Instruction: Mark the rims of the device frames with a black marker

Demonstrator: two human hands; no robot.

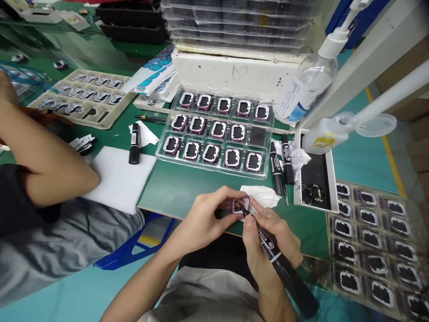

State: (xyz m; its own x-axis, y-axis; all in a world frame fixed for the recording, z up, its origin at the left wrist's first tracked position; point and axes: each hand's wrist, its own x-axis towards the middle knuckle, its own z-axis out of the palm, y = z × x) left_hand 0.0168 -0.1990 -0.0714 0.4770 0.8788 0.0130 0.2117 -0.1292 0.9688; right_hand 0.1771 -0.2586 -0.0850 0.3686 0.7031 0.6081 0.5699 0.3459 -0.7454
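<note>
My left hand [209, 217] pinches a small watch case [235, 206] with a white inner frame, just above the table's front edge. Closed round a black marker [268, 243], my right hand [270, 232] holds its tip at the inside of the case. The fingers of my right hand also come up against the case's right side. A white wipe [263, 196] lies just behind the hands. Beyond it, a clear plastic tray [214, 167] carries rows of similar purple-edged cases, with one bare pocket [257, 136] at the right of its middle row.
Two markers [276, 167] lie beside a white box [317, 208]. Bottles [301, 89] stand at the right, near another tray of cases [372, 241]. At the left are a co-worker's arm [43, 152], a white cloth [117, 179], a marker [134, 147] and a beige tray [100, 118].
</note>
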